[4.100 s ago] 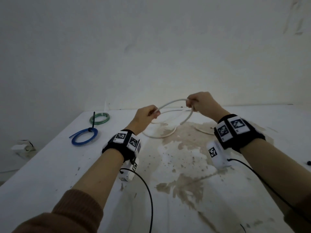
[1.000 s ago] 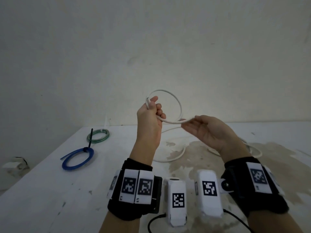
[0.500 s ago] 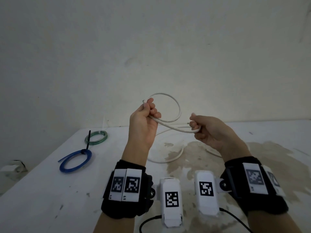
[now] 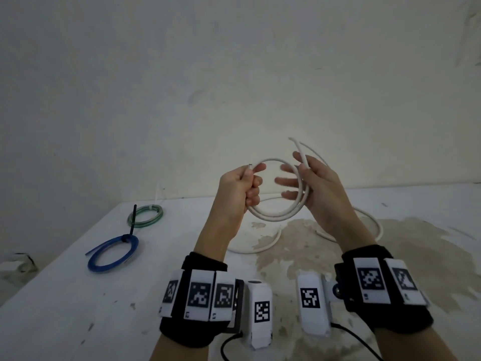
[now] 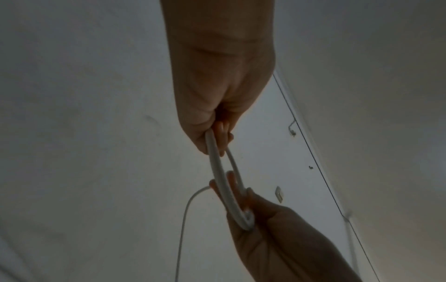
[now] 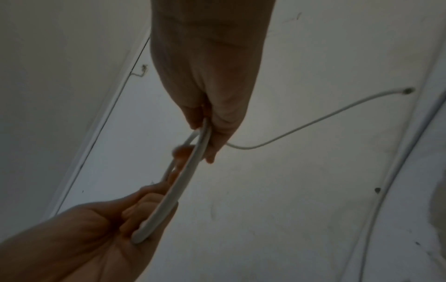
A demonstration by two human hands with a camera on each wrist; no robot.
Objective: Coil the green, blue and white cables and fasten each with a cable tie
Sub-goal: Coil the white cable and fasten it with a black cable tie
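My left hand (image 4: 240, 185) grips the left side of a white cable (image 4: 276, 216) wound into a small coil of about two turns, held up in front of the wall. The cable's cut end pokes out above that fist. My right hand (image 4: 316, 188) holds the coil's right side, thumb on the cable and fingers spread toward the left hand. A loose length rises above the right hand, and the rest lies on the table (image 4: 65, 308). The left wrist view shows the white cable (image 5: 222, 183) stretched between both hands. In the right wrist view the white cable (image 6: 178, 187) looks the same.
At the table's left a blue coil (image 4: 114, 254) lies with a black cable tie (image 4: 133, 220) standing up from it. A green coil (image 4: 145, 216) lies just behind it. Brown stains cover the table's middle and right. A bare wall stands close behind.
My right hand has come up and left to the coil, laying a second turn against the first. The left hand has kept its grip.
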